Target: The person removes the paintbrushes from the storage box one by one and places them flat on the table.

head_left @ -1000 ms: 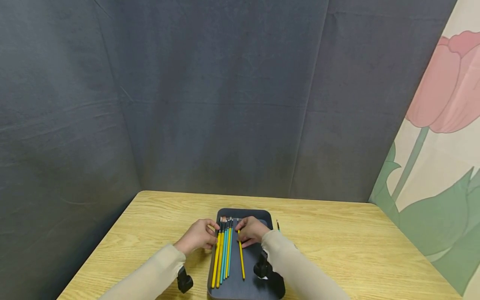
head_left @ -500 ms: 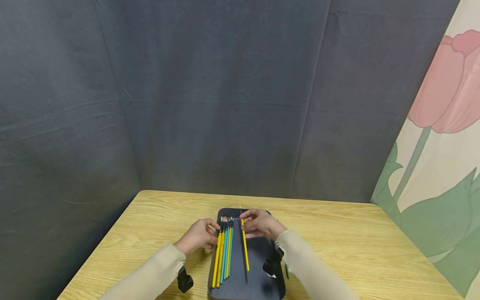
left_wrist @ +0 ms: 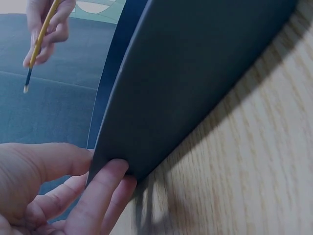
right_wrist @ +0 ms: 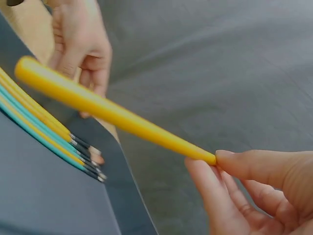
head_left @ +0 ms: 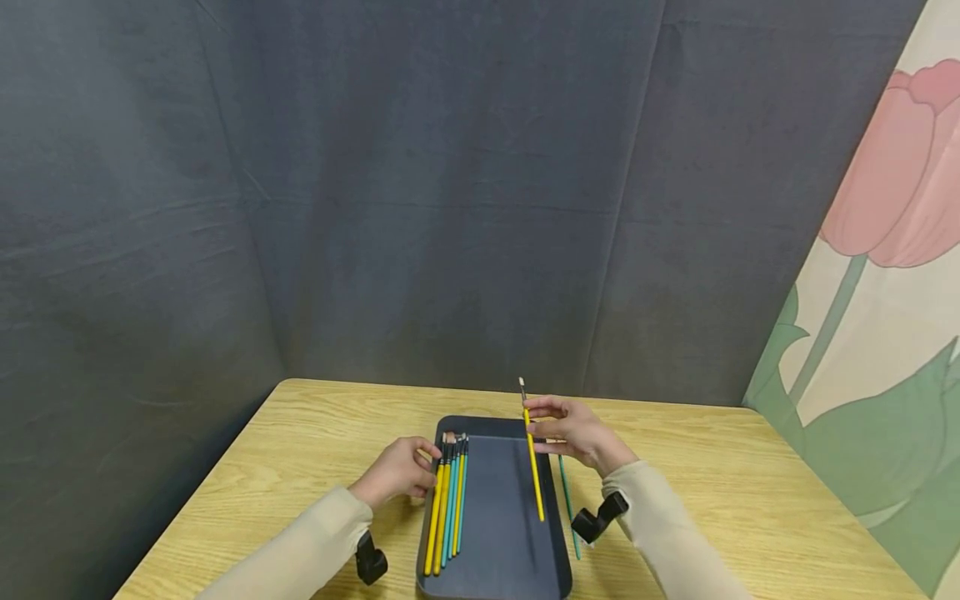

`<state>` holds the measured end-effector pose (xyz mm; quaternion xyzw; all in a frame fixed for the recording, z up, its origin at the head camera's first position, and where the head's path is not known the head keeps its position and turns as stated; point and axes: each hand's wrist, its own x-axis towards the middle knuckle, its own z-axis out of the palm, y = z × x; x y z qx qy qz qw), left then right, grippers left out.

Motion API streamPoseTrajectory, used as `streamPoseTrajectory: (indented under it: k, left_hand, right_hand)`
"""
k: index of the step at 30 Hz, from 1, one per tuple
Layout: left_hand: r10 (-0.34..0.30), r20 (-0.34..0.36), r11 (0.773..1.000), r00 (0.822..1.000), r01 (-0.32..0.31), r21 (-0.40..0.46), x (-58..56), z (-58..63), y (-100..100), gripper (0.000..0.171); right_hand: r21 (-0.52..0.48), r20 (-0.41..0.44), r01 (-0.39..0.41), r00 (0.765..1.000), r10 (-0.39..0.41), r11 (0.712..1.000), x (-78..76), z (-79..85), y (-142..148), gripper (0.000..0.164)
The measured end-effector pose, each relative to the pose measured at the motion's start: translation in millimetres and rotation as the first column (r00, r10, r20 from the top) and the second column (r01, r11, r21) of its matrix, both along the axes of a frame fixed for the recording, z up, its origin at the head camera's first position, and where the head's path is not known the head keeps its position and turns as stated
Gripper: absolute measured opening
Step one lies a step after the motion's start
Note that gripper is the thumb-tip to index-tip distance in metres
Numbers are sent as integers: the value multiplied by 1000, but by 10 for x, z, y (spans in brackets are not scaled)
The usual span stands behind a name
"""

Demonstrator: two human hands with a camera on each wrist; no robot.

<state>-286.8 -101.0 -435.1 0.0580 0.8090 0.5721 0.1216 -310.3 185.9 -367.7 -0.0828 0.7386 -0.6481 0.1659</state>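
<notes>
Right hand (head_left: 573,433) pinching yellow paintbrush (head_left: 535,472) over dark tray (head_left: 491,554) at one o'clock, left hand (head_left: 400,469) gripping tray at ten, row of brushes (head_left: 449,505) at nine.

Six brushes (head_left: 440,517) lie in the one dark tray (head_left: 495,542) — three yellow and three teal by my count. One more yellow brush (head_left: 535,475) is up in the air, making four yellow, and one teal handle (head_left: 567,500) sits outside the tray, making four teal. Two hands — one left hand (head_left: 400,472), one right hand (head_left: 573,433) — and one bench (head_left: 735,483).
</notes>
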Motion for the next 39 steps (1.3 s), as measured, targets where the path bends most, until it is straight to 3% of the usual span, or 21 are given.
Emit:
streamPoseTrajectory:
  k: [10,19,29,39]
  left_hand:
    - [-2,-9,1000,1000,2,-5,9,9,4,37]
    - [-3,-8,1000,1000,3,-3,18,21,5,37]
    - [-1,-3,1000,1000,1,-9,8,9,7,36]
    - [-2,0,1000,1000,2,-6,13,25,7,36]
  right_hand:
    - [-15,-2,33,999,-33,999,-18,-93,443,51]
    - [88,23,133,991,-135,987,-15,-381,674,47]
    - [177,26,190,980,-198,966,-96,-709,713,44]
    - [231,59,203,973,-222,951,-164,-829,666,41]
